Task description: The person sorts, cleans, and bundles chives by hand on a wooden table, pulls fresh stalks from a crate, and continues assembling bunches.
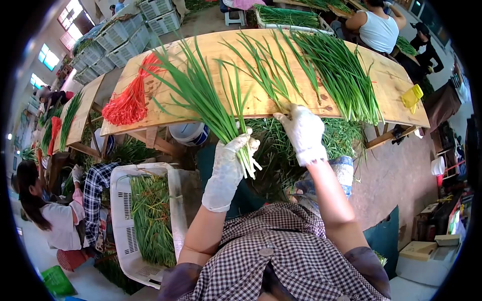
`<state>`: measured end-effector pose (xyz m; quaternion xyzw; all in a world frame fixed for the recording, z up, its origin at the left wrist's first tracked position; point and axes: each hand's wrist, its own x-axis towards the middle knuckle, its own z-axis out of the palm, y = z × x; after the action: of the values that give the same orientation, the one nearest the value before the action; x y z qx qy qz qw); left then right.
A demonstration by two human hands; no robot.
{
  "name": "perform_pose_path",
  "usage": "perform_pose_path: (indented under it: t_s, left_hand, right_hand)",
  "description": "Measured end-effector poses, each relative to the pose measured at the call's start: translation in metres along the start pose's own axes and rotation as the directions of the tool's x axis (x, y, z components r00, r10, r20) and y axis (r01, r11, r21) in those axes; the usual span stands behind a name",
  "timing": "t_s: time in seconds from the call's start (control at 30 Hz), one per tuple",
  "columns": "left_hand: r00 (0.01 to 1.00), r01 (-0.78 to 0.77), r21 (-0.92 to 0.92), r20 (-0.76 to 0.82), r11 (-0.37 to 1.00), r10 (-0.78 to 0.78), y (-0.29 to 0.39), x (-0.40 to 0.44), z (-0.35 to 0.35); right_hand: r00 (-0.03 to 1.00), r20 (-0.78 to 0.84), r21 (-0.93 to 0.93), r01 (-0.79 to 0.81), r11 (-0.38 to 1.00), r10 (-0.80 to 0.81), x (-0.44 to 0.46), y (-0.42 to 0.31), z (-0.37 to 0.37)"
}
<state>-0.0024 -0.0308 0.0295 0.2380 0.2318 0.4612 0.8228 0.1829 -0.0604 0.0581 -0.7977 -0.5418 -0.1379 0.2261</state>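
Note:
My gloved left hand [231, 163] is closed around a bunch of garlic chives [203, 93], with the white stem ends sticking out below the fist and the leaves fanning up over the table. At the front edge of the wooden table, my gloved right hand [304, 130] has its thumb and curled fingers at the stem ends of a few loose chives [263, 70], seemingly pinching them; the fingertips are partly hidden. A thick pile of chives [336, 70] lies to the right of that hand. Red ties [128, 100] lie in a bundle at the table's left.
A yellow object [411, 96] sits at the right end of the table [391, 83]. To my left stands a white crate [120, 215] of chives. Trimmings and a white bucket [188, 133] are under the table. Several people work nearby; stacked crates [113, 42] stand behind.

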Motion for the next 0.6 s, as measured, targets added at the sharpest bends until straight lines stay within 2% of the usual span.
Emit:
perform_pose_path:
  t_s: [0.03, 0.07, 0.1, 0.13, 0.17, 0.2, 0.23, 0.33, 0.43, 0.53, 0.57, 0.6]
  left_hand:
    - [0.997, -0.047, -0.038, 0.059, 0.998, 0.049, -0.001, -0.003, 0.005]
    - [0.997, -0.050, -0.036, 0.062, 0.998, 0.052, 0.001, -0.006, 0.007]
    - [0.998, -0.052, 0.001, -0.030, 0.999, 0.052, 0.004, -0.008, 0.009]
    - [0.991, -0.053, 0.035, -0.124, 0.998, 0.057, 0.007, -0.009, 0.009]
    - [0.980, -0.057, 0.100, -0.183, 0.993, 0.075, 0.010, -0.008, 0.006]
    - [0.980, -0.061, 0.100, -0.183, 0.993, 0.079, 0.012, -0.005, 0.001]
    - [0.983, -0.081, 0.102, -0.154, 0.991, 0.096, 0.012, -0.003, -0.006]
    - [0.980, -0.101, 0.159, -0.154, 0.982, 0.125, 0.008, 0.004, -0.014]
    - [0.976, 0.064, 0.284, -0.216, 0.957, -0.001, 0.004, 0.006, -0.007]
    - [0.987, 0.046, 0.313, -0.158, 0.949, 0.004, -0.001, 0.003, 0.001]
    - [0.972, 0.070, 0.306, -0.234, 0.949, 0.004, 0.001, 0.000, 0.007]
    - [0.972, 0.072, 0.306, -0.234, 0.949, 0.002, -0.001, 0.000, 0.007]
  right_hand:
    - [1.000, -0.002, 0.001, -0.002, 1.000, 0.002, 0.006, 0.003, 0.009]
    - [0.998, 0.065, 0.023, -0.027, 0.999, 0.026, 0.012, 0.006, 0.020]
    - [0.991, 0.130, 0.045, -0.051, 0.998, 0.045, 0.017, 0.003, 0.018]
    - [0.994, 0.097, 0.150, -0.055, 0.987, 0.041, 0.018, 0.004, 0.012]
    - [0.922, 0.379, 0.625, -0.322, 0.711, 0.084, 0.015, 0.008, 0.003]
    - [0.792, 0.609, 0.785, -0.591, 0.188, -0.051, 0.011, 0.009, -0.011]
    - [0.736, 0.665, 0.745, -0.666, 0.041, -0.128, 0.001, 0.009, -0.024]
    - [0.649, 0.730, 0.669, -0.743, 0.030, -0.214, -0.037, 0.010, -0.028]
    - [0.575, 0.762, 0.621, -0.780, 0.083, -0.296, -0.066, 0.010, -0.028]
    - [0.496, 0.797, 0.565, -0.814, 0.133, -0.346, -0.078, 0.011, -0.022]
    - [0.531, 0.795, 0.575, -0.814, 0.084, -0.295, -0.084, 0.013, -0.012]
    - [0.595, 0.787, 0.615, -0.777, 0.134, -0.163, -0.080, 0.000, -0.021]
